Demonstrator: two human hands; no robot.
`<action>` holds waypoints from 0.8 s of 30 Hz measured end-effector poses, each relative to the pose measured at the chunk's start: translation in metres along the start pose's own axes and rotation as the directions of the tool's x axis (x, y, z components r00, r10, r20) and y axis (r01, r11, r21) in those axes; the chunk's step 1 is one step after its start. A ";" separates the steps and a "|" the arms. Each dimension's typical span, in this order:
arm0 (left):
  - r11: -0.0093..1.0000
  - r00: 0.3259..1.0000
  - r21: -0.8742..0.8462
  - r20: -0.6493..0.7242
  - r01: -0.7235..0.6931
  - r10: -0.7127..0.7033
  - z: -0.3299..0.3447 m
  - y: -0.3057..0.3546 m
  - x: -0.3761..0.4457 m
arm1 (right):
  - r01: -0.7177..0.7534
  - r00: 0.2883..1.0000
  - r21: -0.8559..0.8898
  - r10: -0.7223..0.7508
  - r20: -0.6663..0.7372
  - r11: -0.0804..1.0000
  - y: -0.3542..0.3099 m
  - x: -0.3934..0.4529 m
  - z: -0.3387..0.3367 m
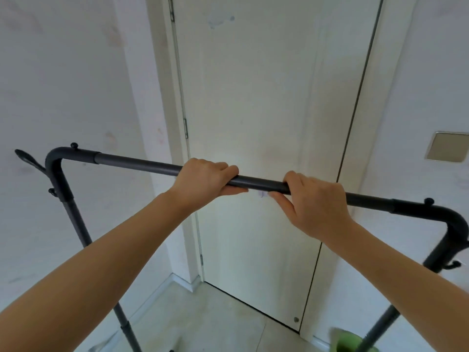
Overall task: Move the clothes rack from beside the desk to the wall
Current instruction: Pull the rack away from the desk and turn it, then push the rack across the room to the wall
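Observation:
The black metal clothes rack (137,163) fills the view, and its top bar runs from upper left down to the right. My left hand (204,180) is wrapped around the middle of that bar. My right hand (313,199) grips the bar just to the right of it, fingers over the top and thumb beneath. The rack's left upright (76,224) and right upright (441,252) drop towards the floor, each with small hooks near the top corner. No clothes hang on the rack. Its feet are out of view.
A closed white door (253,110) stands straight ahead behind the bar, with hinges on its left. White wall (63,85) lies to the left and right. A square wall plate (446,147) is at the right. Something green (347,339) sits on the pale floor at bottom right.

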State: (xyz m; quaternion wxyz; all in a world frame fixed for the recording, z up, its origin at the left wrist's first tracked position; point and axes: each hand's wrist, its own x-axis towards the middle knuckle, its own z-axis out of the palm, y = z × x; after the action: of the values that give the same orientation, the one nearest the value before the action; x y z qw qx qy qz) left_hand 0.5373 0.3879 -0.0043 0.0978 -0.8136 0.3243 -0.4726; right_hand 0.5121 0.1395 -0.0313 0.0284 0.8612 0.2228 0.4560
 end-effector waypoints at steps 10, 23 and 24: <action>0.969 0.975 0.198 0.134 0.150 -0.178 -0.003 -0.068 -0.049 | 0.158 0.985 0.161 -0.144 -0.097 0.974 -0.049 0.078 0.084; 0.872 0.915 0.408 0.171 0.271 -0.365 -0.045 -0.192 -0.172 | 0.344 0.934 0.375 -0.274 -0.230 0.861 -0.212 0.182 0.149; 0.864 0.912 0.422 0.169 0.276 -0.374 -0.049 -0.200 -0.180 | 0.358 0.929 0.385 -0.284 -0.236 0.850 -0.225 0.190 0.150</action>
State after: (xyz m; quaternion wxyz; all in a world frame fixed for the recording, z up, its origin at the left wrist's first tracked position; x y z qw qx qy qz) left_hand 0.5219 0.6613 -0.0117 0.2147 -0.8729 0.0665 -0.4331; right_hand 0.6437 0.4424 -0.0288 -0.1014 0.7548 0.4588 0.4577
